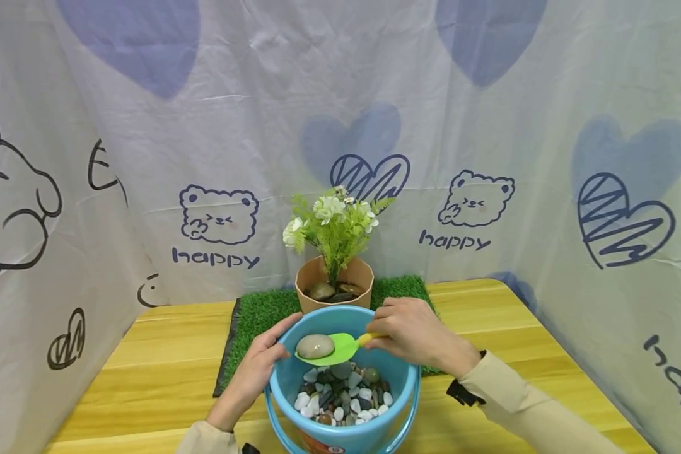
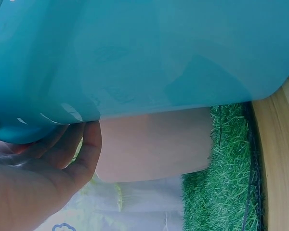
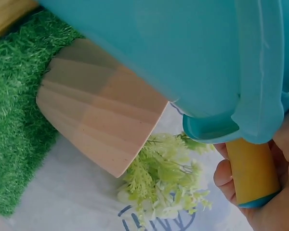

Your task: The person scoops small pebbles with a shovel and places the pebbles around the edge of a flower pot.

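My right hand [image 1: 408, 331] grips the yellow handle [image 3: 254, 173] of a toy shovel with a green blade [image 1: 343, 349]. A large smooth beige stone [image 1: 315, 346] lies on that blade, over the opening of a blue bucket [image 1: 286, 384]. Small white, grey and dark pebbles [image 1: 346, 397] cover the bucket's bottom. At the bucket's left side, my left hand [image 1: 255, 366] holds the rim, with the thumb at the edge and the fingers [image 2: 89, 149] against the outer wall.
Behind the bucket stands a tan flowerpot [image 1: 335, 306] with white flowers, green leaves [image 1: 337, 236] and a few stones inside. Green artificial turf [image 1: 261, 309] lies beneath it on the wooden table [image 1: 164, 353]. The bucket's handle [image 1: 411, 416] hangs down at the front. Printed cloth surrounds the table.
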`<state>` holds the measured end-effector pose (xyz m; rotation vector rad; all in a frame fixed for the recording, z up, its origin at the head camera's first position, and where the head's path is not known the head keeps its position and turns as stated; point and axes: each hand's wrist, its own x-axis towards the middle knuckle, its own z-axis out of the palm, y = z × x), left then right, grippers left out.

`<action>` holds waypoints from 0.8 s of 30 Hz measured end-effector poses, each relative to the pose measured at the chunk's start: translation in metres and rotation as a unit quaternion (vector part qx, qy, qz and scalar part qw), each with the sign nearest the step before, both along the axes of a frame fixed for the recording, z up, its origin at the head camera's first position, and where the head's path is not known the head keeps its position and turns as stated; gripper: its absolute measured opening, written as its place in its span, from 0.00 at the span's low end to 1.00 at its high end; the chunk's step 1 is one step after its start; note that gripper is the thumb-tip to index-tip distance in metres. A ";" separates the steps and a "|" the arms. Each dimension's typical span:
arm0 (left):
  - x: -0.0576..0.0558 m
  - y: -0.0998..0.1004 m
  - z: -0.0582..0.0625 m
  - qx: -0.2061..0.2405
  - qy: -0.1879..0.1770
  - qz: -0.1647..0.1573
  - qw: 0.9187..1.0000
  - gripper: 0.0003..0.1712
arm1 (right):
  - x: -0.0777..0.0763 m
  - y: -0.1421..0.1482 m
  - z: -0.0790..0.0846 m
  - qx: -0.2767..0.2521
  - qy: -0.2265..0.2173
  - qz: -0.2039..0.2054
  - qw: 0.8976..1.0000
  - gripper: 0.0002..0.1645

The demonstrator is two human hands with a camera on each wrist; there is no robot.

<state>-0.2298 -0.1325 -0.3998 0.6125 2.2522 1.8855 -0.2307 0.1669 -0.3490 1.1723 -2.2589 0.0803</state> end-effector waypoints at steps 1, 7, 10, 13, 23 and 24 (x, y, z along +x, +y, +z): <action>0.000 0.000 0.000 -0.001 0.001 -0.001 1.000 0.39 | 0.001 0.001 0.000 -0.005 -0.001 -0.001 1.000 0.10; 0.000 0.002 -0.001 0.002 -0.002 0.005 1.000 0.39 | 0.003 0.006 -0.004 -0.027 -0.001 -0.005 1.000 0.10; 0.001 0.002 0.000 0.003 -0.002 0.001 1.000 0.39 | 0.003 0.008 -0.005 -0.033 0.001 -0.010 0.999 0.11; 0.000 0.002 0.001 0.006 -0.003 0.000 1.000 0.39 | 0.003 0.010 -0.006 -0.040 0.001 -0.015 0.999 0.11; 0.001 0.001 0.002 0.010 -0.008 0.002 1.000 0.39 | 0.007 0.014 -0.005 -0.060 0.010 -0.016 0.998 0.10; 0.000 0.000 0.002 0.009 -0.007 0.000 1.000 0.39 | 0.008 0.014 -0.005 -0.063 0.013 -0.017 0.998 0.10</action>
